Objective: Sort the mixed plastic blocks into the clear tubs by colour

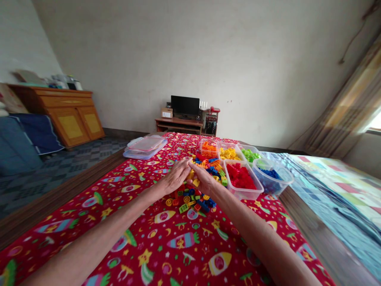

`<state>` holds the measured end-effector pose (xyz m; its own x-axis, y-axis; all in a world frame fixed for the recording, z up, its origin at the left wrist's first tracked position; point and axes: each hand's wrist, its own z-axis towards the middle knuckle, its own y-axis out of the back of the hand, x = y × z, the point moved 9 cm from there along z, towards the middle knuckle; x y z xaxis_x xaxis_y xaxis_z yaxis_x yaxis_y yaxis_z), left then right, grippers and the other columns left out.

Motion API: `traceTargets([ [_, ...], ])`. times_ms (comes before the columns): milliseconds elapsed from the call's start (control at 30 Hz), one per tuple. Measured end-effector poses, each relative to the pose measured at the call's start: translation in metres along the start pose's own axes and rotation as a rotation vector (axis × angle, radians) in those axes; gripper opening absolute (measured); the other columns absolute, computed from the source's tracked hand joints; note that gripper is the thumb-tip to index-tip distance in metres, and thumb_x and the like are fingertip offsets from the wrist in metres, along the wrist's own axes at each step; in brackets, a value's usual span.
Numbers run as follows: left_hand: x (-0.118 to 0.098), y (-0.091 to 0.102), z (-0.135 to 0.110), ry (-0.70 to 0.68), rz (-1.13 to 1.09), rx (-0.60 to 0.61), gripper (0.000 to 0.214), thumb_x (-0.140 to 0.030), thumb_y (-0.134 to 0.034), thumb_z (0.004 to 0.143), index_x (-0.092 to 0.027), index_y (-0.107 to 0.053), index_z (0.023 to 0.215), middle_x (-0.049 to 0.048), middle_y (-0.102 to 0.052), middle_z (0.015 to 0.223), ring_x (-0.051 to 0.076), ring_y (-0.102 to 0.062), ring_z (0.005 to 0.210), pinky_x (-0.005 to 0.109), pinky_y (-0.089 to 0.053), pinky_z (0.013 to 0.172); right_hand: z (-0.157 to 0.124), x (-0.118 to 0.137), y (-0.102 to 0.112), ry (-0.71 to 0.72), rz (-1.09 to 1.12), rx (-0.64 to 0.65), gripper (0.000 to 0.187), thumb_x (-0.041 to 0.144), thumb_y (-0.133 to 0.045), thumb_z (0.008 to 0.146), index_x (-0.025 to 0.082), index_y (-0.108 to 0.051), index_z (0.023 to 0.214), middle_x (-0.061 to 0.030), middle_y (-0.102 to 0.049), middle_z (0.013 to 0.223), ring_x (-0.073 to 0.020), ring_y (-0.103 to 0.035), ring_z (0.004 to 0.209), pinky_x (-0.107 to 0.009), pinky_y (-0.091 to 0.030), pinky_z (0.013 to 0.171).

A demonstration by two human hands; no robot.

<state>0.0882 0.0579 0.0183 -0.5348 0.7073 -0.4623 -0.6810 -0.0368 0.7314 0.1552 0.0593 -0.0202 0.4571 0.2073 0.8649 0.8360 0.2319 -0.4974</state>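
Note:
A loose pile of mixed-colour toy building bricks (188, 200) lies on the red patterned tablecloth (178, 222). My left hand (177, 174) is over the pile's left side, its fingers stretched out and their tips meeting those of the other hand. From the right comes my right hand (203, 178), with curled fingers and yellow building bricks (195, 182) in its grasp; how many is hidden. Just right of it stands a clear tub of red bricks (240, 176). Behind that are tubs of orange bricks (209, 148), yellow bricks (229, 153) and green bricks (250, 155).
A round tub of blue bricks (269, 174) stands at the table's right edge. Stacked plastic lids (145, 146) lie at the far left. A bed (333, 186) adjoins the table on the right. Beyond the table are a desk with a monitor (185, 106) and a wooden cabinet (70, 115).

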Motion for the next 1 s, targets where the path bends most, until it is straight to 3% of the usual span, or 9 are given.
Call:
traceTargets([
  [167, 0.003, 0.015, -0.001, 0.037, -0.017, -0.095, 0.052, -0.041, -0.021, 0.095, -0.015, -0.043, 0.135, 0.0121, -0.051, 0.136, 0.023, -0.044, 0.128, 0.042, -0.031, 0.11, -0.002, -0.003, 0.001, -0.076, -0.025, 0.028, 0.027, 0.037, -0.07, 0.072, 0.015, -0.053, 0.071, 0.0032, -0.053, 0.055, -0.0027, -0.042, 0.041, -0.01, -0.017, 0.032],
  [300, 0.019, 0.029, 0.001, 0.079, 0.007, -0.155, 0.048, -0.04, -0.028, 0.093, -0.015, -0.054, 0.124, 0.0116, -0.06, 0.126, 0.024, -0.052, 0.12, 0.04, -0.038, 0.105, -0.003, 0.005, 0.008, -0.048, -0.095, -0.014, 0.019, 0.027, -0.063, 0.07, 0.016, -0.049, 0.066, 0.0058, -0.049, 0.049, -0.0006, -0.03, 0.036, -0.011, -0.01, 0.033],
  [400, 0.024, 0.028, 0.004, 0.081, 0.017, -0.085, 0.04, -0.038, -0.036, 0.09, -0.017, -0.065, 0.108, 0.0089, -0.069, 0.11, 0.024, -0.062, 0.102, 0.036, -0.048, 0.092, -0.003, 0.023, 0.019, 0.057, -0.111, -0.088, 0.017, 0.024, -0.06, 0.065, 0.018, -0.044, 0.064, 0.0075, -0.046, 0.049, -0.0006, -0.027, 0.036, -0.013, -0.009, 0.034],
  [533, -0.003, 0.012, 0.004, -0.039, 0.008, 0.124, 0.028, -0.035, -0.049, 0.086, -0.02, -0.07, 0.094, 0.0048, -0.072, 0.094, 0.02, -0.066, 0.085, 0.03, -0.05, 0.08, -0.009, 0.058, 0.043, 0.235, -0.088, -0.25, 0.012, 0.025, -0.055, 0.065, 0.019, -0.044, 0.065, 0.0078, -0.045, 0.05, -0.0022, -0.029, 0.038, -0.015, -0.01, 0.035],
  [700, -0.057, -0.019, -0.011, -0.263, 0.007, 0.331, 0.017, -0.029, -0.056, 0.087, -0.019, -0.07, 0.086, 0.0052, -0.07, 0.087, 0.019, -0.064, 0.085, 0.028, -0.049, 0.081, -0.014, 0.08, 0.055, 0.332, -0.094, -0.297, 0.009, 0.025, -0.053, 0.065, 0.019, -0.046, 0.067, 0.0077, -0.044, 0.051, -0.0036, -0.03, 0.04, -0.016, -0.012, 0.036],
  [867, -0.08, -0.047, -0.029, -0.414, 0.063, 0.292, 0.02, -0.026, -0.05, 0.092, -0.021, -0.066, 0.104, 0.007, -0.065, 0.111, 0.02, -0.057, 0.107, 0.033, -0.042, 0.097, -0.015, 0.078, 0.051, 0.347, -0.151, -0.305, 0.011, 0.027, -0.051, 0.067, 0.019, -0.043, 0.065, 0.0074, -0.045, 0.051, -0.0038, -0.03, 0.041, -0.016, -0.015, 0.036],
  [1000, -0.074, -0.065, -0.035, -0.426, 0.099, 0.285, 0.019, -0.026, -0.048, 0.093, -0.022, -0.066, 0.098, 0.0043, -0.066, 0.098, 0.018, -0.058, 0.099, 0.033, -0.041, 0.097, -0.016, 0.074, 0.045, 0.339, -0.217, -0.312, 0.012, 0.028, -0.051, 0.066, 0.019, -0.043, 0.063, 0.0079, -0.044, 0.05, -0.0032, -0.029, 0.039, -0.016, -0.015, 0.036],
])
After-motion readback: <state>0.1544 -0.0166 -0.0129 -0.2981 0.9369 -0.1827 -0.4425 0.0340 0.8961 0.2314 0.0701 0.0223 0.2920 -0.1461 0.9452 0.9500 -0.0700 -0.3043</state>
